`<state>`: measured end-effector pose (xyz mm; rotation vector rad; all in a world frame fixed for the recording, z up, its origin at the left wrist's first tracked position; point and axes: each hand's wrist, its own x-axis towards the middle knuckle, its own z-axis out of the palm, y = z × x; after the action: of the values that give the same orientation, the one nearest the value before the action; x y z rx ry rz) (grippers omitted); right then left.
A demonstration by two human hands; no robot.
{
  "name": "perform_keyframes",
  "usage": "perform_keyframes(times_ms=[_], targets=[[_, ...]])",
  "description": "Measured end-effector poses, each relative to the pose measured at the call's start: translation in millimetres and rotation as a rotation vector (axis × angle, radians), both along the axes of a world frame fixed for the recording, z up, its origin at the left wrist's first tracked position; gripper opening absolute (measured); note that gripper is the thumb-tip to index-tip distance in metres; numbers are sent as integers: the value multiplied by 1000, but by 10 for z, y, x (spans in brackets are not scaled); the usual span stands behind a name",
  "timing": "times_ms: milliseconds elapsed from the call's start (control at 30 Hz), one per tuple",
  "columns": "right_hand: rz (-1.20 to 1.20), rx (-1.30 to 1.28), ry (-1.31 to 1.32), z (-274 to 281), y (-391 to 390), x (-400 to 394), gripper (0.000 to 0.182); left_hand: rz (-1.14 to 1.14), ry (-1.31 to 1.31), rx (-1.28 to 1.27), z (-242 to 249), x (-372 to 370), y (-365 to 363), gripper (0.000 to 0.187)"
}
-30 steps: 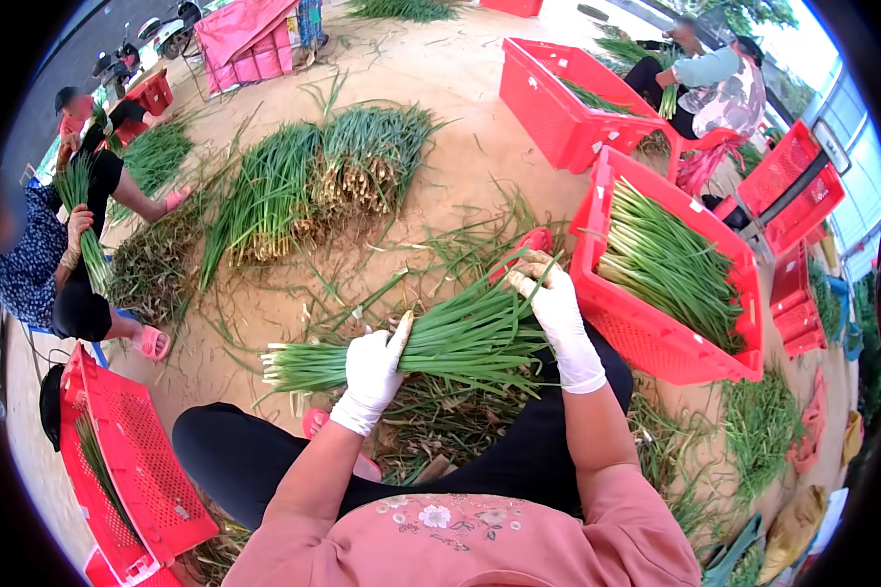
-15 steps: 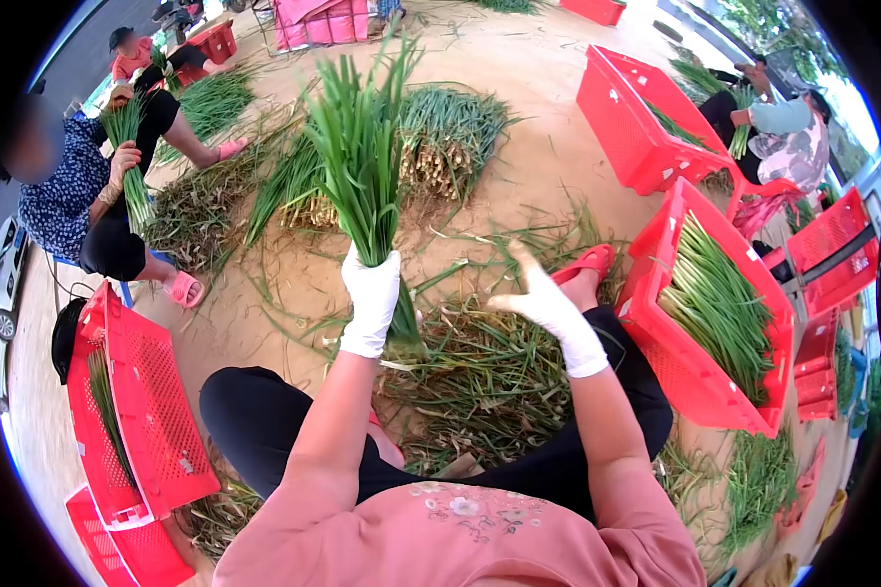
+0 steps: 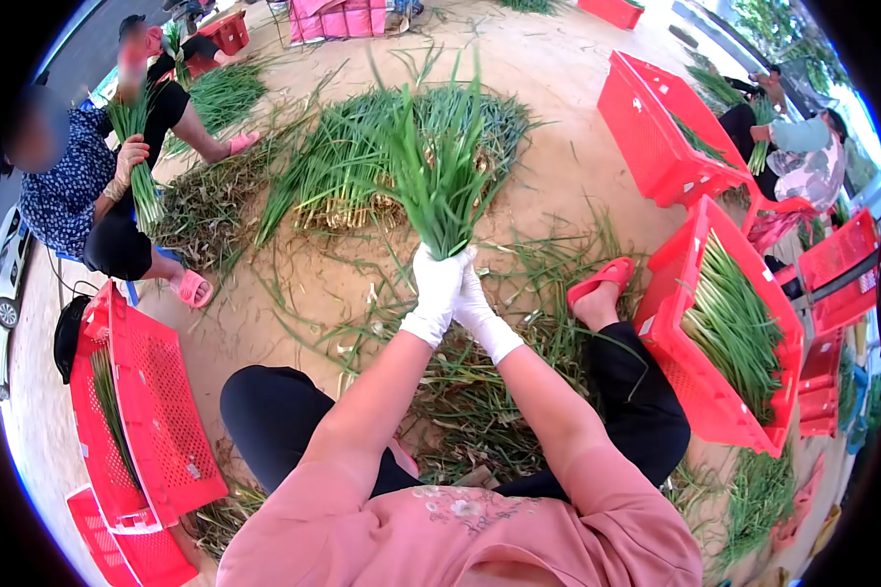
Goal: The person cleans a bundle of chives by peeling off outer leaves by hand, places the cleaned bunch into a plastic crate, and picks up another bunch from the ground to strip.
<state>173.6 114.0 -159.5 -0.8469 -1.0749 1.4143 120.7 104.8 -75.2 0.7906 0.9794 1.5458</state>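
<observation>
Both white-gloved hands meet in front of me around an upright bunch of chives (image 3: 445, 191), its long flat green leaves fanning upward. My left hand (image 3: 437, 284) is wrapped round the lower part of the bunch. Pressed close against it on the right is my right hand (image 3: 473, 298), closed at the same bunch with its fingertips partly hidden. The stem ends are covered by my hands. Beneath my forearms, a heap of loose leaves and trimmings (image 3: 480, 401) lies on the ground between my legs.
A red crate of chives (image 3: 656, 333) stands at my right, with another red crate (image 3: 631, 137) beyond it. Red crates (image 3: 166, 411) stand at my left. A large pile of chives (image 3: 352, 196) lies ahead. A co-worker (image 3: 64, 210) at the left holds a bunch; others sit farther off.
My right hand, spread and apart before, has come in to the left and closed at the bunch. My left hand has moved right with the bunch, which is now lower.
</observation>
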Motion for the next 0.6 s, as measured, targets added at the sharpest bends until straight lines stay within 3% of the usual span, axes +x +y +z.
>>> perform_keyframes(times_ms=[67, 100, 167, 200, 233, 300, 367, 500, 600], targets=[[79, -283, 875, 45, 68, 61, 54, -51, -66, 0, 290, 103, 55, 36], [-144, 23, 54, 276, -52, 149, 40, -76, -100, -3, 427, 129, 63, 38], [-299, 55, -314, 616, -139, 328, 27, -303, 64, 21, 738, 144, 46, 64], [-240, -27, -135, 789, -221, 438, 23, -395, 121, -2, 903, 114, 1, 88], [-178, -108, 44, 959, -315, 561, 19, -440, 216, 57, 1069, 64, -59, 97], [-120, -187, 268, 1174, -435, 853, 22, -495, 409, 181, 1237, -145, -180, 97], [-85, -270, 564, 1054, -430, 1152, 23, -615, 389, 163, 1188, -272, -356, 103], [-11, -161, 747, 1126, -690, 1522, 32, -927, 483, 32, 640, -234, -1000, 118], [-83, -195, 719, 1158, -881, 1621, 30, -1002, 154, -135, 511, -38, -1619, 114]])
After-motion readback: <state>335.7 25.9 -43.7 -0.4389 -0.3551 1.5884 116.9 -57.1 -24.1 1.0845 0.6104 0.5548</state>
